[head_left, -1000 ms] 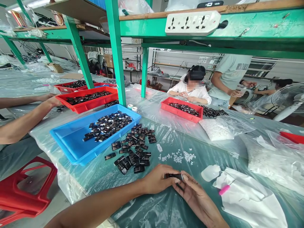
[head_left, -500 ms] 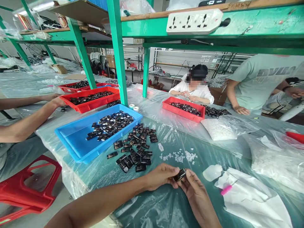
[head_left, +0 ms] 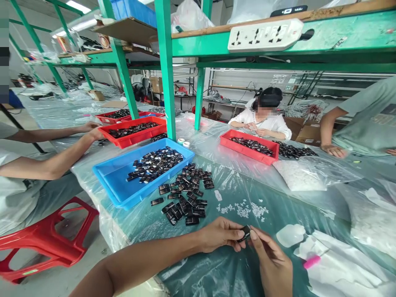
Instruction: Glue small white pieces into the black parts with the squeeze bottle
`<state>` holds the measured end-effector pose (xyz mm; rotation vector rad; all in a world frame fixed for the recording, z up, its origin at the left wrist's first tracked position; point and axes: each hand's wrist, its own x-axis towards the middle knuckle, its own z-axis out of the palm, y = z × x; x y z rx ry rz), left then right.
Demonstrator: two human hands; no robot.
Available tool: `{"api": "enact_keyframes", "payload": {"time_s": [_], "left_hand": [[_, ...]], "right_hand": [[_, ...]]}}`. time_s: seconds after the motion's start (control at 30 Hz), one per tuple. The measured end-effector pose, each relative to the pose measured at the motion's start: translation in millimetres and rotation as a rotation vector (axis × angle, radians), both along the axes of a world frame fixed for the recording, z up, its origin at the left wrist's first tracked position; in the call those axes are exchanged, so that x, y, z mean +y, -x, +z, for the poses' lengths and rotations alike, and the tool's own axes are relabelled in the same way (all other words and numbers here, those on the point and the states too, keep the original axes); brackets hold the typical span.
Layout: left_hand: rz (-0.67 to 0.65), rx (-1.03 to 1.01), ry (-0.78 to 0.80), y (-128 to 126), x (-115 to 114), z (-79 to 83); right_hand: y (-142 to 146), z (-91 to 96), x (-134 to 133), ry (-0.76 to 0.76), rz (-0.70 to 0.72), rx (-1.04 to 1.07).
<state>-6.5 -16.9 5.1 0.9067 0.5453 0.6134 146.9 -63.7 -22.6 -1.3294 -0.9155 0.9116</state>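
My left hand (head_left: pixel 220 236) pinches a small glossy black plastic piece (head_left: pixel 245 234) between thumb and fingers, low over the table. Against the right end of the same piece press the thumb and forefinger of my right hand (head_left: pixel 274 255); whether a tiny part is between them I cannot make out. Beyond my hands lie small white plastic bits (head_left: pixel 243 209) in loose clusters. A heap of similar black pieces (head_left: pixel 188 194) spreads to their left, beside a blue tray (head_left: pixel 111 177) partly filled with more.
To the right lies white paper (head_left: pixel 337 264) with a pink-handled tool (head_left: pixel 312 262). Bags of white bits (head_left: pixel 301 175) sit behind. Red trays (head_left: pixel 136 138) hold black pieces. A green shelf frame (head_left: pixel 165 74) stands over the table. Co-workers sit left and opposite; another person stands at right.
The view has swung a little left, so things appear further right. Both hands stay together on the black piece, which looks slightly turned. The standing person at right has leaned over.
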Motion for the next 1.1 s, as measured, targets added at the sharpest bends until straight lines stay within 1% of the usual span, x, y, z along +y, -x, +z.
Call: {"api": "enact_keyframes", "payload": {"time_s": [0.1,0.17,0.23,0.3,0.37,0.4,0.47,0.5,0.57,0.67,0.73,0.77,0.83,0.87,0.9,0.93,0.97,1.03,1.1], "left_hand": [[0.011,0.03,-0.06,0.4,-0.4,-6.9],[0.012,0.085,-0.117,1.3,0.7,-11.1],[-0.005,0.13,-0.156,2.4,2.0,-11.0],[-0.008,0.14,-0.179,4.1,3.4,-4.2],[0.028,0.151,-0.235,7.8,5.6,9.6],[0.062,0.182,-0.298,11.1,7.6,18.5],[0.173,0.295,-0.477,22.0,14.9,38.8],[0.266,0.384,-0.607,30.2,20.8,49.4],[0.426,0.454,-0.695,53.1,37.4,70.4],[0.713,0.578,-0.797,101.7,68.5,98.1],[0.879,0.688,-0.849,136.1,86.1,111.2],[0.941,0.747,-0.873,151.1,92.4,115.2],[1.028,0.862,-0.927,172.2,99.7,116.4],[1.038,0.972,-0.987,177.3,101.1,113.4],[0.997,1.152,-1.085,178.9,101.4,108.1],[0.91,1.302,-1.175,177.0,101.2,100.7],[0.815,1.379,-1.231,172.3,100.7,91.8],[0.624,1.4,-1.278,157.3,100.0,71.5],[0.475,1.392,-1.278,139.3,100.7,51.8]], "right_hand": [[0.4,-1.7,-0.8,-0.014,0.008,-0.099],[-0.4,-2.8,-0.2,0.018,0.049,-0.136],[-1.3,-2.3,0.2,0.063,0.083,-0.156],[-1.8,0.9,-0.1,0.08,0.089,-0.167],[-1.9,6.7,-1.2,0.064,0.07,-0.166],[-2.1,10.5,-2.0,0.053,0.061,-0.159],[-2.5,19.2,-4.0,0.037,0.044,-0.138],[-2.7,24.0,-5.3,0.028,0.04,-0.129],[-2.3,33.7,-8.8,0.012,0.031,-0.119],[0.3,46.7,-16.0,-0.007,0.03,-0.13],[1.9,52.4,-20.1,-0.031,0.052,-0.143],[2.1,53.9,-21.5,-0.042,0.065,-0.152],[0.3,54.4,-22.2,-0.054,0.095,-0.178],[-1.8,53.4,-21.7,-0.055,0.113,-0.201],[-4.7,51.9,-20.9,-0.057,0.131,-0.232],[-8.2,49.9,-19.9,-0.063,0.14,-0.271],[-12.0,47.6,-19.1,-0.074,0.133,-0.317],[-20.4,42.0,-18.5,-0.122,0.081,-0.421],[-28.6,35.7,-19.5,-0.207,0.004,-0.522]]}}
